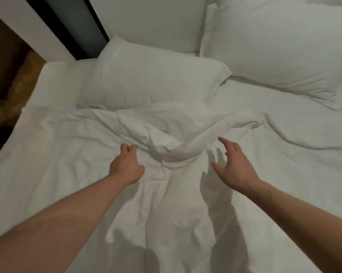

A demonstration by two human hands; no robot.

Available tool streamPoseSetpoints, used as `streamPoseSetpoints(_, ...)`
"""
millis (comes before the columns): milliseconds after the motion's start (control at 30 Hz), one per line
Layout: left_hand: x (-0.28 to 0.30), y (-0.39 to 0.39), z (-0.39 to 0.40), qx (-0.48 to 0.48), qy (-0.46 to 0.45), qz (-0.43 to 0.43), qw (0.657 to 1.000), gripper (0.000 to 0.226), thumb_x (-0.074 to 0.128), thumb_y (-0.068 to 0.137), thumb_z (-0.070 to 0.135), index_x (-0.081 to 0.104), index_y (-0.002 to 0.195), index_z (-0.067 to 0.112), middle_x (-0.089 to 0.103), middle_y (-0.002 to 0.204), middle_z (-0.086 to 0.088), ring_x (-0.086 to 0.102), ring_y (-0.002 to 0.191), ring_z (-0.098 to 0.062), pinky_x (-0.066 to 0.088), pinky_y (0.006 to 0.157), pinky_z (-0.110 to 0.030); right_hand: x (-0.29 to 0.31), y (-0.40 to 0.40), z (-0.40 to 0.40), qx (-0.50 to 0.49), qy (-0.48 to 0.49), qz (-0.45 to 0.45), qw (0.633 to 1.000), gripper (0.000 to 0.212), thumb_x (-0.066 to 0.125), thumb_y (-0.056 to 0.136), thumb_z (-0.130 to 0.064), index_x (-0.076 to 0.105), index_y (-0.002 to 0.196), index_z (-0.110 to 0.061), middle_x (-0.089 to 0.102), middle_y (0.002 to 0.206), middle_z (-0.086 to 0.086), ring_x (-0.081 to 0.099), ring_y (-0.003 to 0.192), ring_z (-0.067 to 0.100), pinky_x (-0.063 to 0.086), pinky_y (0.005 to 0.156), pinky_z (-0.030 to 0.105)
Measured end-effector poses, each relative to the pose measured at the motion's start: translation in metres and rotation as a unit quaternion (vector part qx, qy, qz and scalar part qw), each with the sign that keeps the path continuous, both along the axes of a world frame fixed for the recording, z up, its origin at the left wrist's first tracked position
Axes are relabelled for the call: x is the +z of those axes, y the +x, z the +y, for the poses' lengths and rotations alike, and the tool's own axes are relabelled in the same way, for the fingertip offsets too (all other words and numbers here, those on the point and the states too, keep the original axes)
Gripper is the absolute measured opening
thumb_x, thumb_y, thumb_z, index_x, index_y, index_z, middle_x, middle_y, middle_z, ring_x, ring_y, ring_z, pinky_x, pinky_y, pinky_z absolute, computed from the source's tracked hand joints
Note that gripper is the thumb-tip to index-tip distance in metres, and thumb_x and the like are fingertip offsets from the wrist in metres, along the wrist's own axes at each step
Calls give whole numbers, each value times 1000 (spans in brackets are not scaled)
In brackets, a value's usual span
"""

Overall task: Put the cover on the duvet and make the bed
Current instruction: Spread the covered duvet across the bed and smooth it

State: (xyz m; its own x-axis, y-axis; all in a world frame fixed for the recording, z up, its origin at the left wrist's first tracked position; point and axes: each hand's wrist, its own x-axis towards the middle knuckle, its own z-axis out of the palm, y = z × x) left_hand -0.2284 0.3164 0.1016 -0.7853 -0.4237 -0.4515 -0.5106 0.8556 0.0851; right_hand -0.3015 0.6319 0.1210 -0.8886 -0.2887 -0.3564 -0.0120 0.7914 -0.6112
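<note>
Both hands extend over the white duvet (166, 203), which lies spread and wrinkled across the bed (54, 75). The left hand (127, 165) has its fingers loosely curled and grips nothing visible. The right hand (233, 164) is spread, fingers straight, hovering above the fabric (its shadow falls just beneath). A bunched ridge of duvet sits between and just beyond the hands. Two pillows (150, 79) lie farther ahead, one beyond each hand.
</note>
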Motion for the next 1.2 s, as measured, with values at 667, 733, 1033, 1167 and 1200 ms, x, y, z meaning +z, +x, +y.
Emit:
streamPoseSetpoints(667,-75,-44,-163,-87,-19,98,991,33,62,83,23,68,114,17,57,114,-11,62,103,-39,53,86,-43,-48,-14,-135,80,-16,128,988,24,60,92,-41,60,73,-28,50,82,-8,56,72,17,45,67,37)
streamPoseSetpoints(733,-38,-51,-183,-43,-8,172,984,40,62,74,27,70,111,14,56,114,-15,63,101,-41,52,85,-44,-34,-29,-158,36,-39,129,990,17,62,93,-39,70,89,-24,51,95,-5,59,80,18,50,76,36)
streamPoseSetpoints(1033,9,-111,-187,21,50,98,994,89,75,75,30,30,151,16,28,157,-13,44,138,-34,40,109,-40,-13,-67,-244,-7,78,-18,997,94,64,92,-22,2,162,-18,-4,169,6,37,147,32,38,115,41)
streamPoseSetpoints(1167,-21,-31,-171,-50,56,27,997,104,70,81,35,5,161,24,-6,169,4,35,146,-31,38,113,-41,-37,-15,-221,67,112,-12,991,95,65,89,-28,5,163,-20,-16,170,5,44,140,39,39,111,42)
streamPoseSetpoints(1200,-28,-8,-170,-68,70,2,995,104,68,83,39,0,162,28,-11,169,8,32,147,-30,37,114,-40,-47,-2,-211,68,129,-43,988,94,64,90,-30,5,163,-20,-14,170,6,41,143,39,37,113,41)
